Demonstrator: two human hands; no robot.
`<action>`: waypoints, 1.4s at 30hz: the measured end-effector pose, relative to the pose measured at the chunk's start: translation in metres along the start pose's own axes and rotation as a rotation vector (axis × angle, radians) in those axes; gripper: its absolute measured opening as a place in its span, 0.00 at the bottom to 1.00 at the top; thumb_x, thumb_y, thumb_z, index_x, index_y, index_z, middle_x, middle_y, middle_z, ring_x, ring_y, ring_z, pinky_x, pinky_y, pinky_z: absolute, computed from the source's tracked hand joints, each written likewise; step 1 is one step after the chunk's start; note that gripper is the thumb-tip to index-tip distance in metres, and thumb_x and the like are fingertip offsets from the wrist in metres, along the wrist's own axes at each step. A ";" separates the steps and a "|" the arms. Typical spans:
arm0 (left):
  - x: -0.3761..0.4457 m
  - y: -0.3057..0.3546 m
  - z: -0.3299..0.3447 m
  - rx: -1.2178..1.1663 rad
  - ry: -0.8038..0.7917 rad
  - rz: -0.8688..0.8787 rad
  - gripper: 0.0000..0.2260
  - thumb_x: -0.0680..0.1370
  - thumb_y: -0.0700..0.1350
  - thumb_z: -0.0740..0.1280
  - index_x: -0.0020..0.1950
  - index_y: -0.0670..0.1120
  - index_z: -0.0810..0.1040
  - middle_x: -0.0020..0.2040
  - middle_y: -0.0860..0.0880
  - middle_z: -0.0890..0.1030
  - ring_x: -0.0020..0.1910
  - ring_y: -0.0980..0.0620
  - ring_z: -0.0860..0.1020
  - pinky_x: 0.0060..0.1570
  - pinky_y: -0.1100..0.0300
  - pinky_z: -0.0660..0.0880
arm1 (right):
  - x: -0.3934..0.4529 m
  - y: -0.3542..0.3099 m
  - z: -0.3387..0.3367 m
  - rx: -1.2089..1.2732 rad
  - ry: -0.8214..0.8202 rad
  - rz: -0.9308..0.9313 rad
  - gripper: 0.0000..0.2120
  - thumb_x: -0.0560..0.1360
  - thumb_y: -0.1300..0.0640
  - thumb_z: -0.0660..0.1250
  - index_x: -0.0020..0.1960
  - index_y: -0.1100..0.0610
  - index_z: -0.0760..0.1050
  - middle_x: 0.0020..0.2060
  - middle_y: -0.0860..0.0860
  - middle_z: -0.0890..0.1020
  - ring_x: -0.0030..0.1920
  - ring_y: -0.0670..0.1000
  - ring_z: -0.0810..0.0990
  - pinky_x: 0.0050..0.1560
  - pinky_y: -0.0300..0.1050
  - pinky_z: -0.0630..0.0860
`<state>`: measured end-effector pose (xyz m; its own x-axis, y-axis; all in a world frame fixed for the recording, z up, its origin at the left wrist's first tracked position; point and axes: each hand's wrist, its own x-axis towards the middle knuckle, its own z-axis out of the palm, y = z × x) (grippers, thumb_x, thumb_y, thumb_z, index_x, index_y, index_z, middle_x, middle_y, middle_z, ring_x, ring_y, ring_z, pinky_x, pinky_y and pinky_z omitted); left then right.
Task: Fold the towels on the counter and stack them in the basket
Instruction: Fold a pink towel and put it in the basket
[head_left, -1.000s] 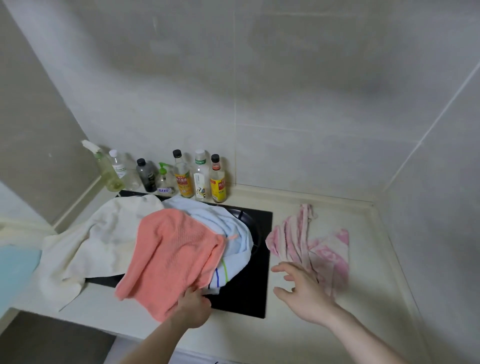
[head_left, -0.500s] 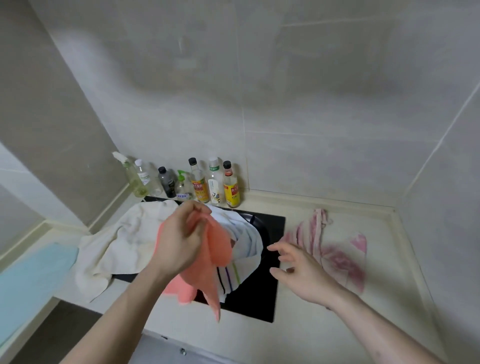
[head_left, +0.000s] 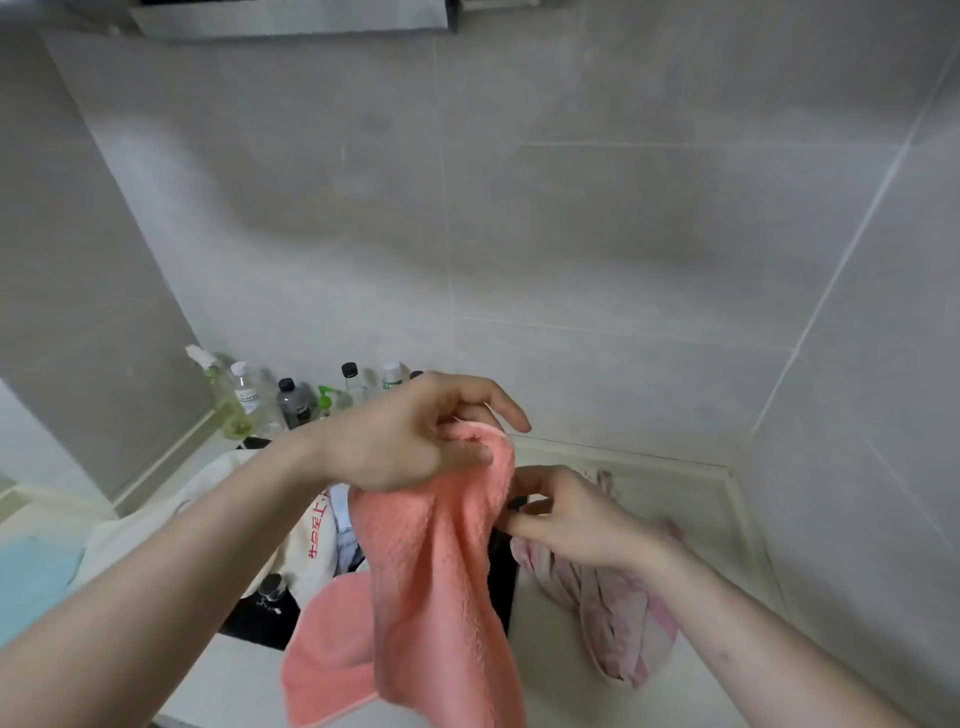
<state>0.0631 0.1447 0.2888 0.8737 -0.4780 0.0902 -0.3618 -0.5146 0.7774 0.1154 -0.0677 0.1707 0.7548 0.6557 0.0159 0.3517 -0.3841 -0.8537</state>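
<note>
My left hand (head_left: 410, 436) grips the top edge of a coral-pink towel (head_left: 431, 587) and holds it up above the counter, so the cloth hangs down in folds. My right hand (head_left: 566, 514) is right beside the towel's right edge, fingers bent and touching or pinching it; the cloth hides the fingertips. A white towel with red print (head_left: 311, 535) lies on the black cooktop (head_left: 260, 618) behind my left forearm. A pink striped towel (head_left: 618, 618) lies crumpled on the counter under my right wrist. No basket is in view.
Several bottles (head_left: 291, 400) stand along the back wall at the left. A light blue cloth (head_left: 31, 577) lies at the far left edge. Tiled walls close the corner at the back and right. Bare counter (head_left: 696, 499) shows at the back right.
My left hand has lifted the coral towel higher off the pile. My right hand has moved from above the pink striped towel to the coral towel's right edge. The camera has tilted up.
</note>
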 end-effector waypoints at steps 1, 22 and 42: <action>0.005 0.000 -0.003 0.006 -0.007 0.002 0.13 0.81 0.38 0.69 0.62 0.52 0.80 0.47 0.37 0.83 0.43 0.29 0.77 0.48 0.38 0.76 | -0.001 0.002 -0.005 0.034 0.022 0.018 0.04 0.74 0.58 0.71 0.48 0.52 0.81 0.46 0.44 0.86 0.49 0.42 0.84 0.57 0.47 0.79; 0.085 -0.010 0.034 -0.657 0.418 -0.406 0.20 0.80 0.28 0.55 0.65 0.41 0.78 0.44 0.46 0.76 0.35 0.55 0.79 0.42 0.64 0.80 | -0.038 -0.002 0.017 0.067 0.321 0.235 0.32 0.59 0.31 0.78 0.57 0.42 0.74 0.51 0.39 0.83 0.51 0.41 0.83 0.56 0.46 0.80; 0.112 -0.021 -0.007 0.375 0.547 -0.308 0.06 0.73 0.49 0.76 0.40 0.48 0.83 0.34 0.51 0.78 0.37 0.49 0.78 0.32 0.60 0.66 | 0.012 -0.008 -0.150 -0.380 0.758 0.116 0.12 0.78 0.52 0.69 0.38 0.56 0.77 0.34 0.53 0.81 0.41 0.57 0.80 0.40 0.48 0.70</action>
<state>0.1703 0.1069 0.2870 0.9558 0.1015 0.2760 -0.0745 -0.8244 0.5612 0.2046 -0.1541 0.2562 0.9163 0.0389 0.3985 0.3086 -0.7029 -0.6409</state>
